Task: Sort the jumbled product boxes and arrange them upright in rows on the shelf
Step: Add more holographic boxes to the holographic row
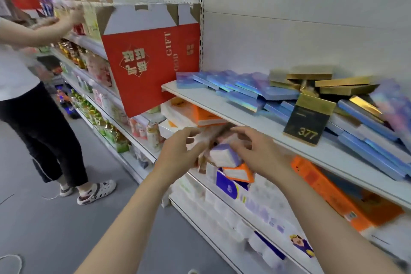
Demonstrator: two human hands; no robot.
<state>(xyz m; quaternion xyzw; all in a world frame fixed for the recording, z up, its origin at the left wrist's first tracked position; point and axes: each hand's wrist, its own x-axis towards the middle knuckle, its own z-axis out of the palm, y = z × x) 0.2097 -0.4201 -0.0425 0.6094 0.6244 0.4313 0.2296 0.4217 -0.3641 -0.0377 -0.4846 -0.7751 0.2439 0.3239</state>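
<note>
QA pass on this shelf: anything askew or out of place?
Yes. On the upper shelf the blue boxes and gold boxes lie flat, jumbled. A black 377 box leans on them. None stand upright.

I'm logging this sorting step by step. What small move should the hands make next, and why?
Probably raise the right hand to the black and gold box leaning at the shelf edge. The blue boxes and gold boxes lie jumbled there, while both hands, including the left hand, hover at the shelf below.

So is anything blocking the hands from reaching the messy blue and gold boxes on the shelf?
Yes. Both the left hand and right hand are lower down, under the shelf board. Its front edge lies between them and the blue boxes and gold boxes above.
</note>
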